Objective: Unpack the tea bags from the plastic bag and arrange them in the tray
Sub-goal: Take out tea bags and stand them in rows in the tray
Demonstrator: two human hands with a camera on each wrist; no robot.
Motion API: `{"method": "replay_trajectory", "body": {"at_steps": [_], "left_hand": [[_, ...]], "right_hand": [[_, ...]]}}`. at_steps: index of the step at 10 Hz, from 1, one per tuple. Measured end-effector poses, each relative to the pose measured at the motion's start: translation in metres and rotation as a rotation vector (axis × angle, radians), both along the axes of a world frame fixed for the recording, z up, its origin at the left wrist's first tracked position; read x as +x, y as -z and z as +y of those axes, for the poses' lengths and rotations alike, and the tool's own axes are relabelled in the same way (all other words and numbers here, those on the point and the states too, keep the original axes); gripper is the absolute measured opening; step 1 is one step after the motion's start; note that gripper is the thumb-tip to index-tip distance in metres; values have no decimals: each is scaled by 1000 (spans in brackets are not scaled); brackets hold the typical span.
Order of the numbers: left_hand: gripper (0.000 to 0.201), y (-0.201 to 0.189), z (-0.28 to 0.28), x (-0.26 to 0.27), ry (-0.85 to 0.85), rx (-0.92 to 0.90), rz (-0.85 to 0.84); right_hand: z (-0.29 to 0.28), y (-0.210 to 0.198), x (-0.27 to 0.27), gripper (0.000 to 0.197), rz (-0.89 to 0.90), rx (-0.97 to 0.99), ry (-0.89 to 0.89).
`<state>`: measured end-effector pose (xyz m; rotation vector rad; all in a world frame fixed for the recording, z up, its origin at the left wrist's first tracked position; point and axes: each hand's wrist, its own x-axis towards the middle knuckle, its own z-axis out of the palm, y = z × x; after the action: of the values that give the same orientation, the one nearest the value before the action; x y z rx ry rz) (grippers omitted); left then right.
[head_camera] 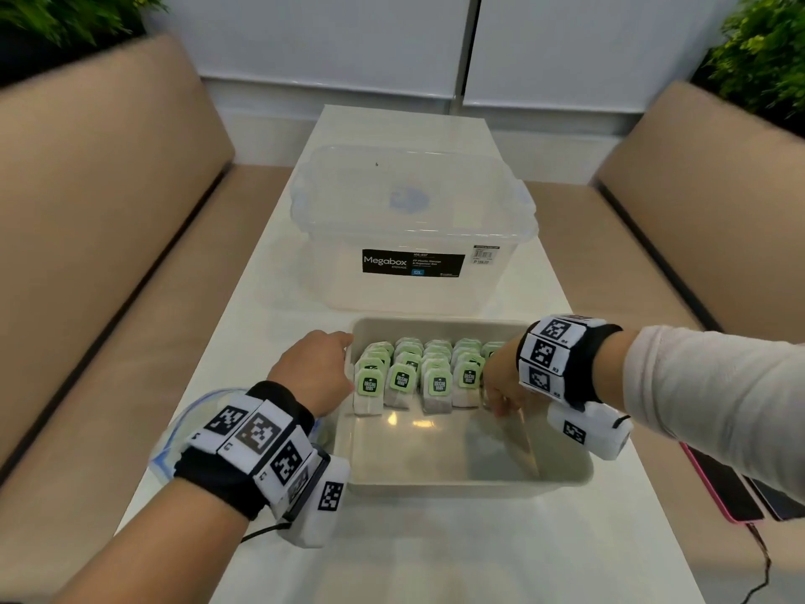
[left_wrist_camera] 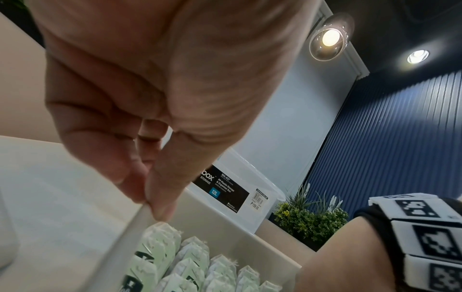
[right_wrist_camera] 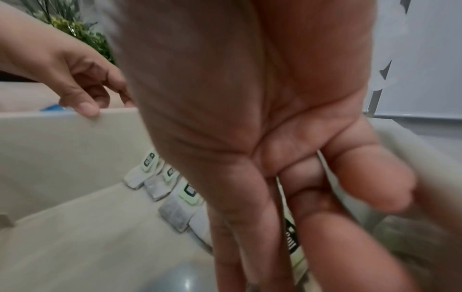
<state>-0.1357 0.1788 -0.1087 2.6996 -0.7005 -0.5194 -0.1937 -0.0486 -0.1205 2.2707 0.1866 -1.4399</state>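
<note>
A beige tray [head_camera: 470,483] sits mid-table. Its far half holds several upright tea bags [head_camera: 418,372] with green tags, in rows. My left hand [head_camera: 322,372] pinches the tray's left rim [left_wrist_camera: 125,247] near the far corner, thumb inside and fingers [left_wrist_camera: 130,177] outside. My right hand [head_camera: 501,385] reaches down into the tray at the right end of the front row. In the right wrist view it [right_wrist_camera: 275,207] pinches one tea bag [right_wrist_camera: 291,240], mostly hidden between thumb and fingers. The clear plastic bag [head_camera: 174,433] with a blue seal lies under my left wrist.
A clear lidded Megabox storage box [head_camera: 414,228] stands just behind the tray. Two phones [head_camera: 723,486] and a cable [head_camera: 758,573] lie at the white table's [head_camera: 435,551] right edge. Tan benches flank the table. The tray's near half [head_camera: 435,451] holds no bags.
</note>
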Motion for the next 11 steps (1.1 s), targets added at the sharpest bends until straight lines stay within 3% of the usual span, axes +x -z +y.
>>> {"method": "replay_trajectory", "body": {"at_steps": [1, 3, 5, 7, 8, 9, 10, 11], "left_hand": [[62, 1, 1, 1, 10, 0, -1], [54, -1, 4, 1, 51, 6, -5], [56, -19, 32, 10, -22, -105, -7], [30, -22, 61, 12, -29, -141, -34], [28, -20, 86, 20, -18, -117, -49], [39, -19, 113, 25, -23, -98, -15], [23, -11, 133, 20, -24, -135, -33], [21, 10, 150, 10, -68, -160, -34]], "right_hand": [[-5, 4, 6, 28, -96, 4, 114], [3, -7, 6, 29, -71, -14, 107], [27, -25, 15, 17, -397, 213, 360], [62, -33, 30, 17, -655, 305, 361], [82, -42, 32, 16, -727, 375, 353], [108, -55, 31, 9, -823, 502, 381], [146, -69, 25, 6, -901, 668, 422], [195, -61, 13, 12, -922, 864, 461]]}}
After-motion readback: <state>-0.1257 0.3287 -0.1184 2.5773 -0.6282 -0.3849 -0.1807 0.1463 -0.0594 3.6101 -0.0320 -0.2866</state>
